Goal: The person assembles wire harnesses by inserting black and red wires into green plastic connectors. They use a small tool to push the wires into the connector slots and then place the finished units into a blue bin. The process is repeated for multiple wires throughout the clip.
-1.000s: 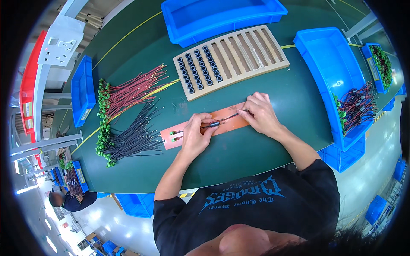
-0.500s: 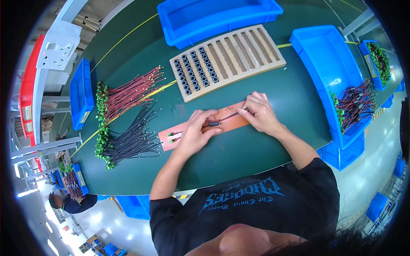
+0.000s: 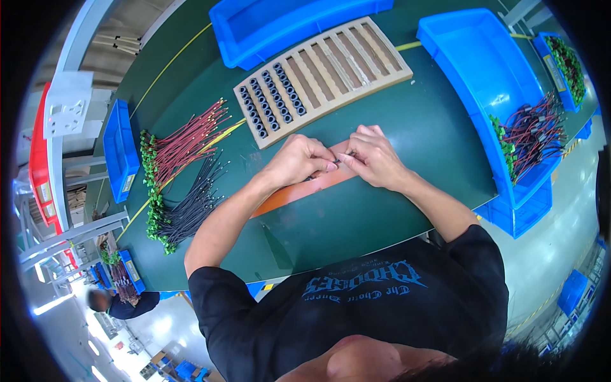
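Over an orange strip-shaped board (image 3: pixel 286 200) on the green table, my two hands meet with fingertips nearly touching. My left hand (image 3: pixel 301 160) is closed in a pinch on a thin dark wire (image 3: pixel 338 160). From the other side my right hand (image 3: pixel 377 158) pinches the same wire with thumb and forefinger. The fingers cover most of the wire and whatever is joined to it; a small dark part (image 3: pixel 310 178) shows just under my left fingers. My left forearm and hand hide the board's left part.
Beyond the hands lies a wooden slotted tray (image 3: pixel 318 102) with rows of black ring-shaped parts at its left. Red wires (image 3: pixel 191 130) and black wires (image 3: pixel 191 204) with green connectors lie left. Blue bins (image 3: pixel 471 83) stand right and behind; one holds wired parts (image 3: pixel 534 137).
My left hand has moved up and right along the board, closing the gap to my right hand. The stretch of wire between them is now mostly covered. The whole view has shifted slightly.
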A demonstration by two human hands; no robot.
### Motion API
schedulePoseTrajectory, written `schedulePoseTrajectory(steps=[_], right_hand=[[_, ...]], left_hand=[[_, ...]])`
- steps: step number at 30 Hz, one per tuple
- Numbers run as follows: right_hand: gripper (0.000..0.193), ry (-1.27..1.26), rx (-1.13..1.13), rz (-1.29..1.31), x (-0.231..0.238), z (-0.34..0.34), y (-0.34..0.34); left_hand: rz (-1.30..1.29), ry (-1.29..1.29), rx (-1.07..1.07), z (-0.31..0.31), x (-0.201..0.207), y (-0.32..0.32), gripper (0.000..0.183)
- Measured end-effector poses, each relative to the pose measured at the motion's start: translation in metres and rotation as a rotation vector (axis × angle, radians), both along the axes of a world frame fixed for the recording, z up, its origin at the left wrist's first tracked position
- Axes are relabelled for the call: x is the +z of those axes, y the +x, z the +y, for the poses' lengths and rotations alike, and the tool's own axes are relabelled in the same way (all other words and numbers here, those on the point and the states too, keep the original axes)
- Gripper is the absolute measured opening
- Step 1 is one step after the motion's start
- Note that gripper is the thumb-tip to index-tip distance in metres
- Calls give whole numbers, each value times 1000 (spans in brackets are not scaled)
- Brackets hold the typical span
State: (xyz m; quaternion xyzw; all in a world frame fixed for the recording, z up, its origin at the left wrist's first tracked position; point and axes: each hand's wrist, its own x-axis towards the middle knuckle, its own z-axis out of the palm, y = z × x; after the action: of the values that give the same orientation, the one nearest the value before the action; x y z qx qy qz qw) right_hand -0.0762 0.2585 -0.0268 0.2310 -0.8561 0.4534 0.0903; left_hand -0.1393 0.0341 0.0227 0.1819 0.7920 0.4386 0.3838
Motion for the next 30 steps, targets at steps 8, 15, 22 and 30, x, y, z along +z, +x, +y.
schedulePoseTrajectory(steps=[8,15,22,30], right_hand=[[24,-7,-50,-15,1,-3,-3],[25,12,-107,-27,-1,-5,-5],[23,55,-147,-76,-1,-13,-7],[62,384,86,272,99,-41,-12]], left_hand=[[399,204,27,-18,3,6,24],[899,8,232,-66,-12,76,37],[1051,20,261,-60,-31,83,26],[1044,26,300,-72,-42,86,28]])
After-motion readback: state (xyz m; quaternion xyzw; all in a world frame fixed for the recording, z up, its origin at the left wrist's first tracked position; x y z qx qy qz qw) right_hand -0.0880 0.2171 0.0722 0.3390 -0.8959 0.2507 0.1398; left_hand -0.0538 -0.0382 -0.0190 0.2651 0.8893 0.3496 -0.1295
